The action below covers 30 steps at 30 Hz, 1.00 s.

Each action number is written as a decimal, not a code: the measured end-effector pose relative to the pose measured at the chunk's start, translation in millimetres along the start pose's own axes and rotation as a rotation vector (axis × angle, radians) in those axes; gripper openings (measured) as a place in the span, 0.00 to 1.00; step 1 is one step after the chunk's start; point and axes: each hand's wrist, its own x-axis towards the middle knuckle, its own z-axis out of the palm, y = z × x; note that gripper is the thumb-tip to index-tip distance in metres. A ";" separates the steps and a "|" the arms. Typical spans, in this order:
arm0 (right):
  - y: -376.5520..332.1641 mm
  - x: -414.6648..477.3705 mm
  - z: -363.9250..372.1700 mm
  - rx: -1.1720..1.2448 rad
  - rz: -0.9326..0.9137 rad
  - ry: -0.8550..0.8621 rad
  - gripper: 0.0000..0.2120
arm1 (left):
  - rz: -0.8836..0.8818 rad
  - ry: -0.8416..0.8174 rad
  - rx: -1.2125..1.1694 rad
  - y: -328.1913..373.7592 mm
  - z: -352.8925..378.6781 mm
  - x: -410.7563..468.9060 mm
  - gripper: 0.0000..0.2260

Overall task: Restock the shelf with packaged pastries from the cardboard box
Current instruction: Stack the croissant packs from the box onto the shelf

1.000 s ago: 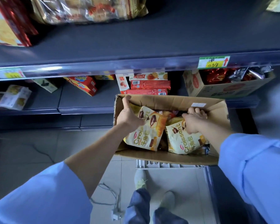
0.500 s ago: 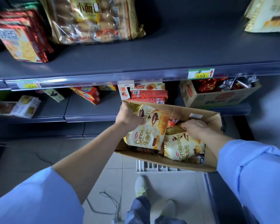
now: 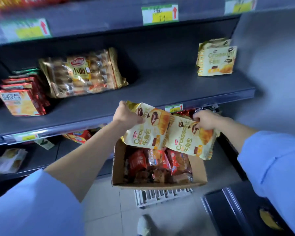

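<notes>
because each croissant pack was pinched at its top edge, the left hand (image 3: 126, 116) clamped one croissant pack (image 3: 147, 128) and the right hand (image 3: 205, 120) another (image 3: 188, 136), both hanging above the cardboard box (image 3: 117, 167), below the shelf (image 3: 160, 87) bearing matching packs (image 3: 215, 60).

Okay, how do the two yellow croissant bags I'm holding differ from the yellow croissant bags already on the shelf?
The two yellow croissant bags in the left hand and right hand, one bag and the other, hang tilted in the air above the brown cardboard box; the yellow croissant bags on the dark shelf stand upright at its right end. The held pair sit side by side; the shelved ones stand one behind another. All share the same Croissant design.
</notes>
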 end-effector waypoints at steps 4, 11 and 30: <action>20.7 -15.5 -48.8 0.025 0.083 0.116 0.17 | 0.105 -0.047 -0.048 38.4 -3.5 2.4 0.35; 49.4 -34.3 -105.4 0.027 0.315 0.345 0.13 | 0.195 -0.142 -0.149 80.0 -2.2 19.5 0.33; 129.5 73.9 -158.6 -0.012 0.273 0.596 0.21 | 0.119 -0.148 -0.288 158.7 62.4 85.3 0.28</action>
